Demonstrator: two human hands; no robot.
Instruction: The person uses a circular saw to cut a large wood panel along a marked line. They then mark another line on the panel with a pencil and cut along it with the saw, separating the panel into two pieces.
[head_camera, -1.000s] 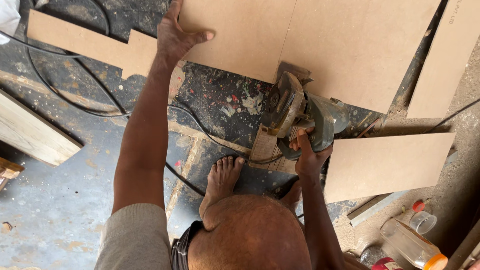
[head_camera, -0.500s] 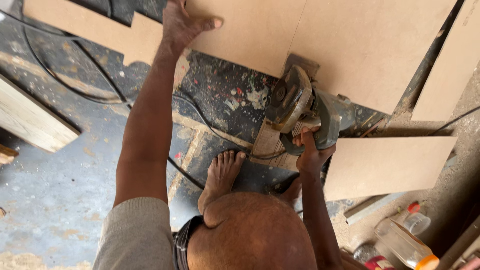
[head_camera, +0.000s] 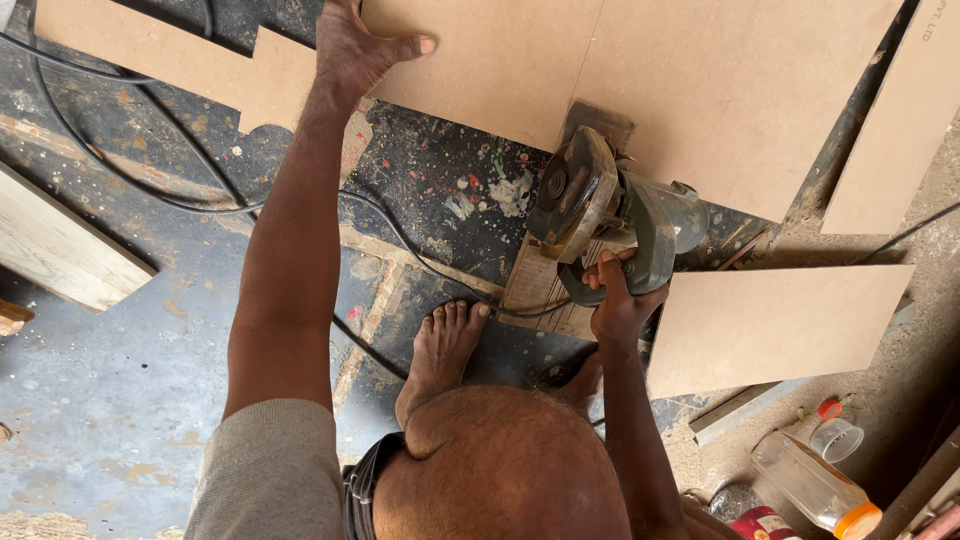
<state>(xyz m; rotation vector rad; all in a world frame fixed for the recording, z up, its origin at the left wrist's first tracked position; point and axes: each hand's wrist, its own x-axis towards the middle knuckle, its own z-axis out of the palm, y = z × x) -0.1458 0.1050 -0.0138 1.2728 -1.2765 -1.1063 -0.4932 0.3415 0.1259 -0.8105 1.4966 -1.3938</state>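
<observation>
My left hand (head_camera: 365, 45) lies flat with spread fingers on the near-left edge of a large tan fibreboard sheet (head_camera: 700, 90) lying on the floor. My right hand (head_camera: 620, 300) is closed around the handle of a worn grey-green circular saw (head_camera: 590, 200). The saw's front sits at the sheet's near edge, on a line marked across the sheet. Its black cable (head_camera: 400, 240) trails left over the paint-spattered floor. My bare foot (head_camera: 440, 345) stands just behind the saw and my bent knee fills the bottom centre.
A smaller cut panel (head_camera: 780, 320) lies right of the saw, and another board (head_camera: 900, 130) at the far right. A notched strip (head_camera: 150, 60) and a pale plank (head_camera: 60, 250) lie left. A plastic bottle (head_camera: 810, 485) and cup (head_camera: 835, 438) lie bottom right.
The saw and my right hand have edged forward towards the sheet's near edge. My left hand has stayed pressed on the sheet.
</observation>
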